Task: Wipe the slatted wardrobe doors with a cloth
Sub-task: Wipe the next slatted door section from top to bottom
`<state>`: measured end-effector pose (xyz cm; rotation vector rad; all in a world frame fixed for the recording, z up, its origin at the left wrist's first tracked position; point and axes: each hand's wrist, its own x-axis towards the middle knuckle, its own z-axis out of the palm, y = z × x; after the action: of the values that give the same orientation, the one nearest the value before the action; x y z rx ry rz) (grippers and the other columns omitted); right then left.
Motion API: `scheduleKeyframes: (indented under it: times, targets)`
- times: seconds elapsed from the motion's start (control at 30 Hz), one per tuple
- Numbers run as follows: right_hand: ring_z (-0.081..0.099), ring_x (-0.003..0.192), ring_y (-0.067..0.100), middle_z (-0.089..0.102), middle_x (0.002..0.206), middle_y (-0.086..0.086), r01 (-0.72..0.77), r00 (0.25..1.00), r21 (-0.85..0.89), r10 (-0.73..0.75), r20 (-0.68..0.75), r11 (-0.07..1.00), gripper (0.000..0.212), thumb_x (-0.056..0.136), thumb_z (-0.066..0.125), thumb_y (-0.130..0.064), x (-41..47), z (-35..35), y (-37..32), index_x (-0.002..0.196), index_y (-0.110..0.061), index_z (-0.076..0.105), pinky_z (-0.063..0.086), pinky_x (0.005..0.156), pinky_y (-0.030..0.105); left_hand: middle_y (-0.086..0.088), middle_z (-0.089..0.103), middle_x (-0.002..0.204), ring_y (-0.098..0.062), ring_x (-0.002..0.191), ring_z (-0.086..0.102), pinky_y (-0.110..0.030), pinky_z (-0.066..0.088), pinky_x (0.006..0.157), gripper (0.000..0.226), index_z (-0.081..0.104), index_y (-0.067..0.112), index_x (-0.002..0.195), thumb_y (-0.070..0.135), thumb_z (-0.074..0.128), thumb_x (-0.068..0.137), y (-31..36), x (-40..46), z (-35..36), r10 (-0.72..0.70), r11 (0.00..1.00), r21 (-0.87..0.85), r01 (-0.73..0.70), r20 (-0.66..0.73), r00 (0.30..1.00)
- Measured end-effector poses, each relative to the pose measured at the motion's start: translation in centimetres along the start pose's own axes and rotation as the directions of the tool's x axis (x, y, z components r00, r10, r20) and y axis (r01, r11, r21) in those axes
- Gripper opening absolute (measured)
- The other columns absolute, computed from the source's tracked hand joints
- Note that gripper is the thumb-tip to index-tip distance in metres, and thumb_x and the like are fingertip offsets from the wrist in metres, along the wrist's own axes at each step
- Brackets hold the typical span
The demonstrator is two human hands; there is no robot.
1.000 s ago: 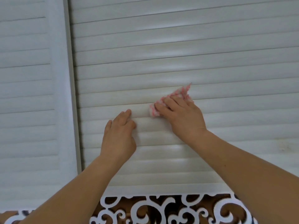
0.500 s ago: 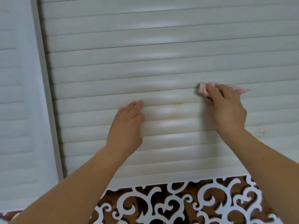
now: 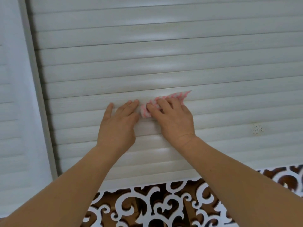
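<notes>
Far to the left of the grip stands the neighbouring slatted door (image 3: pixel 11 112), pale and blurred, and a grey upright frame strip (image 3: pixel 39 89) divides it from the slatted wardrobe door (image 3: pixel 164 51) that fills most of the view, its whitish horizontal slats running straight across. The person's left hand (image 3: pixel 117 124) lies flat against those slats, fingers straight and together, thumb spread out to the side, holding nothing; its fingertips reach up just beside the near end of the cloth, so close that I cannot tell whether they touch it. Next comes the grip itself: the right hand (image 3: pixel 173 118) has its fingers curled over a bunched pink-and-white cloth (image 3: pixel 172 96), pressing it onto a slat about midway up the door. The cloth sticks out on both sides of that hand (a rounded wad at the thumb side, a pointed tail past the knuckles, up and to the right). Both bare forearms come up from the bottom edge, angled toward each other. To the right of the grip and a little lower, well apart from the cloth, a small patch of dark specks (image 3: pixel 257 129) marks one slat. Below the hands, under the lowest slat, runs a white scrollwork panel (image 3: pixel 155 208) cut through over a brown backing, stretching off toward the lower right corner.
</notes>
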<state>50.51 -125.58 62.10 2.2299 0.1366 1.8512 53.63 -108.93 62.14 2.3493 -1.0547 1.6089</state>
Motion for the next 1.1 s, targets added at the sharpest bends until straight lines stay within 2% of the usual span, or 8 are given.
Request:
scheduleKeyframes:
  times: [0.13,0.23,0.33,0.43,0.5,0.67,0.93,1.1]
  targets:
    - [0.063,0.08,0.031,0.068,0.094,0.006,-0.041,0.999,-0.091,0.042,0.009,0.995,0.033,0.078,0.043,-0.015,-1.1,-1.2,3.7,0.095,-0.019,0.071,0.044,0.052,0.031,-0.005,0.053,0.134,-0.023,0.123,0.051,-0.06,0.027,0.102,0.03,0.064,0.011,0.076,-0.012,0.064,0.057,0.1,-0.1,-0.2,-0.042,0.999,0.019,0.041,0.03,0.999]
    - [0.061,0.088,0.035,0.065,0.101,0.009,-0.169,0.984,-0.089,0.174,0.048,0.982,0.034,0.079,0.042,-0.015,-2.8,-2.1,7.0,0.099,-0.019,0.07,0.039,0.05,0.029,-0.007,0.054,0.134,-0.025,0.122,0.052,-0.06,0.028,0.101,0.029,0.065,0.01,0.076,-0.011,0.066,0.056,0.2,-0.3,0.0,-0.04,0.999,0.018,0.039,0.039,0.998]
    - [0.056,0.097,0.039,0.062,0.106,0.013,-0.334,0.941,-0.055,0.336,0.047,0.941,0.03,0.079,0.058,-0.004,-3.9,-2.2,8.4,0.104,-0.017,0.068,0.033,0.054,0.03,-0.009,0.054,0.133,-0.028,0.121,0.052,-0.059,0.03,0.1,0.029,0.064,0.01,0.074,-0.01,0.068,0.054,0.4,-0.2,0.2,-0.039,0.999,-0.01,0.039,0.035,0.999]
    - [0.058,0.091,0.038,0.063,0.099,0.012,-0.402,0.916,-0.027,0.402,-0.008,0.915,0.03,0.077,0.049,-0.006,-3.4,-1.8,7.0,0.097,-0.016,0.069,0.031,0.052,0.028,-0.011,0.055,0.132,-0.031,0.121,0.052,-0.058,0.031,0.1,0.027,0.064,0.01,0.073,-0.008,0.071,0.052,0.6,-0.1,0.5,-0.036,0.999,-0.027,0.036,0.027,0.999]
    - [0.06,0.085,0.035,0.063,0.093,0.009,-0.351,0.936,-0.024,0.351,-0.013,0.936,0.034,0.077,0.039,-0.016,-2.7,-1.4,5.1,0.092,-0.018,0.069,0.033,0.048,0.027,-0.012,0.055,0.131,-0.032,0.121,0.052,-0.058,0.03,0.1,0.027,0.064,0.009,0.072,-0.007,0.071,0.052,0.7,-0.1,0.7,-0.039,0.998,-0.038,0.04,0.021,0.999]
    - [0.062,0.076,0.031,0.066,0.087,0.008,-0.185,0.982,0.019,0.186,-0.032,0.983,0.033,0.076,0.041,-0.018,-0.8,-0.4,-0.1,0.089,-0.019,0.071,0.044,0.05,0.03,-0.014,0.053,0.133,-0.034,0.123,0.049,-0.056,0.029,0.102,0.028,0.064,0.008,0.072,-0.011,0.065,0.052,0.7,-0.1,0.9,-0.068,0.993,-0.09,0.071,0.038,0.997]
    - [0.062,0.095,0.032,0.066,0.108,0.009,0.107,0.994,0.096,-0.109,0.02,0.99,0.04,0.077,0.042,-0.013,-2.3,1.1,-1.5,0.105,-0.017,0.07,0.052,0.073,0.043,-0.023,0.057,0.124,-0.038,0.113,0.056,-0.034,0.032,0.099,0.031,0.064,0.005,0.07,-0.008,0.038,0.058,0.2,-1.1,1.2,-0.157,0.954,-0.262,0.143,-0.035,0.987]
    - [0.065,0.087,0.031,0.068,0.099,0.008,0.115,0.993,0.025,-0.115,0.013,0.993,0.034,0.078,0.045,-0.011,-4.0,-0.3,2.7,0.099,-0.016,0.072,0.052,0.065,0.04,-0.021,0.054,0.13,-0.037,0.123,0.048,-0.057,0.034,0.1,0.035,0.063,0.007,0.07,-0.023,0.056,0.053,0.0,-1.8,1.2,-0.127,0.972,-0.191,0.135,0.054,0.99]
